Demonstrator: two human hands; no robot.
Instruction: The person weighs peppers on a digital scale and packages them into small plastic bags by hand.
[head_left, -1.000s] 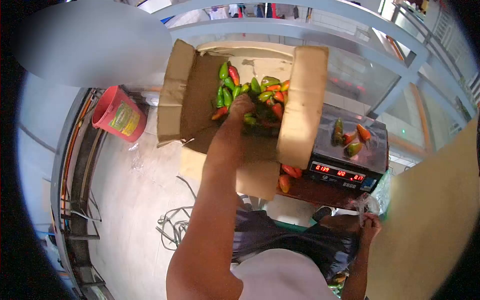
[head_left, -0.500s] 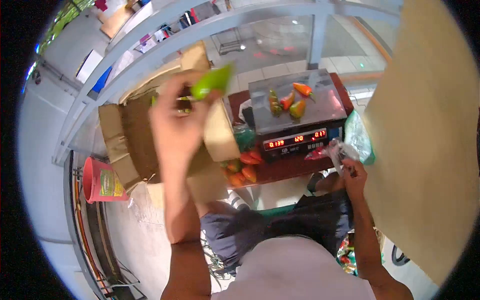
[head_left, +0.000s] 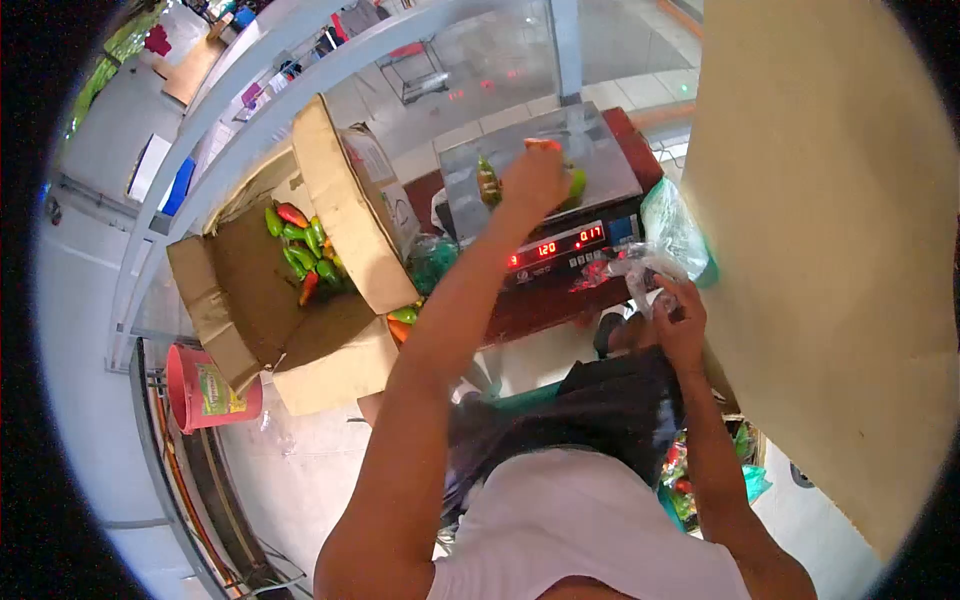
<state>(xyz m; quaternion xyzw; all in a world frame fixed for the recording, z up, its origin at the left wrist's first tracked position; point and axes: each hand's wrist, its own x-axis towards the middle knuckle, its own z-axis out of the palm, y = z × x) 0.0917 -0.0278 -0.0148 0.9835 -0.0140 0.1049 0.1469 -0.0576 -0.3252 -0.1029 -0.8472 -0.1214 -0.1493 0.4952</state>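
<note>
My left hand [head_left: 535, 185] is over the metal pan of a digital scale [head_left: 625, 180], its fingers curled and mostly hidden behind the back of the hand. A green pepper [head_left: 577, 187] shows at its right edge, held against the fingers. On the pan, a dark green pepper [head_left: 488, 182] lies to the left and an orange-red pepper [head_left: 543, 145] shows just beyond the hand. My right hand [head_left: 680, 320] pinches a crumpled clear plastic bag [head_left: 640, 270] in front of the scale's right side. The red display [head_left: 555, 246] is partly covered by my left forearm.
An open cardboard box [head_left: 240, 290] at the left holds several green and red peppers [head_left: 305, 245]. More peppers [head_left: 403, 320] lie beside its flap. A pink bucket [head_left: 185, 385] stands lower left. A tan panel [head_left: 820, 250] borders the right, near a plastic bag [head_left: 675, 225].
My left hand has carried the green pepper from above the box rightward to the scale. My right hand keeps its hold on the plastic bag. The view has shifted, and the peppers in the box now show.
</note>
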